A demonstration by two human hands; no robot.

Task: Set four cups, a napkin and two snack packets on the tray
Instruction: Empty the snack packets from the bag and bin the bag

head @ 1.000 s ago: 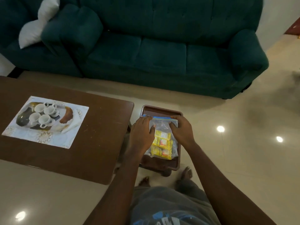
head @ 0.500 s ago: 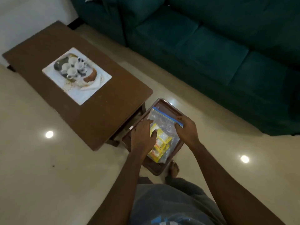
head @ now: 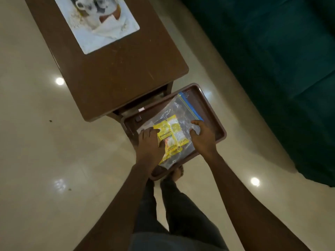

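A brown plastic tray sits low beside the end of the wooden table. On it lies a clear zip bag with a blue seal, and yellow snack packets show inside it. My left hand presses on the bag's near left side. My right hand grips its right edge with curled fingers. At the top edge, white cups and a white napkin lie blurred on a white mat on the table.
A dark green sofa fills the right side. Glossy pale floor tiles surround the table. My bare foot shows under the tray's near edge. What holds the tray up is hidden.
The view has swung down and turned, so the table now runs to the upper left. Both hands have slid from the bag's sealed end toward its lower half.
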